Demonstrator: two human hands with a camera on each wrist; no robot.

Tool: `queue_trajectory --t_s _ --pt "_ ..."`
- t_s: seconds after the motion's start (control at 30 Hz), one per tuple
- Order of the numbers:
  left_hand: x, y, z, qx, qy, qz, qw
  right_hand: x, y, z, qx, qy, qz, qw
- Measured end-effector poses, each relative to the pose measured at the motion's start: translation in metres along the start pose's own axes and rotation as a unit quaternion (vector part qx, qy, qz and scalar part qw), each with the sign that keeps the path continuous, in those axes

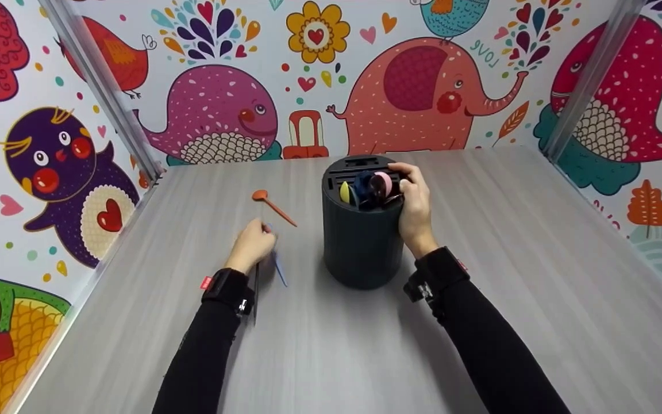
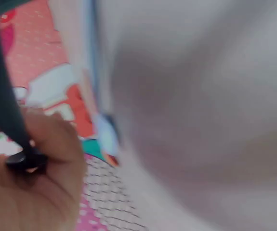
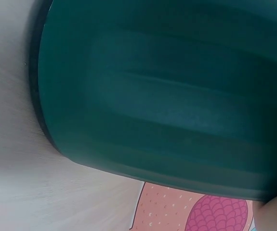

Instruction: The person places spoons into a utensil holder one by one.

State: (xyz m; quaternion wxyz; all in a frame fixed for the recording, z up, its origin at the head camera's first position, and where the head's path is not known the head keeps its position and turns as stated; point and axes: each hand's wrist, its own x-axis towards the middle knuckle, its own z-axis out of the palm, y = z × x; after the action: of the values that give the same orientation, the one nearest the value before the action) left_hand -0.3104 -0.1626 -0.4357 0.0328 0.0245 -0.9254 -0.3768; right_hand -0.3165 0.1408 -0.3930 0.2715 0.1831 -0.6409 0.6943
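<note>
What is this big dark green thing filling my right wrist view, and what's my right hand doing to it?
Observer: It's a dark round utensil holder standing upright on the grey table. The right hand grips its rim from the right side.
Operator: Is anything in it?
Observer: Yes, several utensil ends stick up from the top: yellow, dark blue and pink.
Operator: Where's the left hand?
Observer: The left hand is left of the holder, low over the table, pinching a dark thin utensil; a blue one lies beside it.
Operator: Anything else out there?
Observer: An orange spoon lies on the table beyond the left hand.
</note>
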Motion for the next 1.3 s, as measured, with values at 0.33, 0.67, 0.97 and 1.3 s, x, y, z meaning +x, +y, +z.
queue_trajectory --t_s 0.33,0.67,0.97,1.3 --pt "-0.007 0.048 -0.008 -0.283 0.050 0.094 0.9533 0.000 0.000 0.000 -0.002 0.002 -0.003 1.000" --pt "-0.015 0.070 -0.014 -0.418 0.133 0.137 0.8881 0.000 0.001 0.000 -0.003 0.002 -0.004 1.000" --pt "-0.025 0.098 -0.020 -0.506 0.090 0.211 0.8313 0.001 0.001 0.000 0.005 0.005 -0.008 1.000" --pt "-0.044 0.146 -0.043 -0.545 0.059 0.304 0.7792 0.001 0.001 -0.001 0.002 -0.001 0.000 1.000"
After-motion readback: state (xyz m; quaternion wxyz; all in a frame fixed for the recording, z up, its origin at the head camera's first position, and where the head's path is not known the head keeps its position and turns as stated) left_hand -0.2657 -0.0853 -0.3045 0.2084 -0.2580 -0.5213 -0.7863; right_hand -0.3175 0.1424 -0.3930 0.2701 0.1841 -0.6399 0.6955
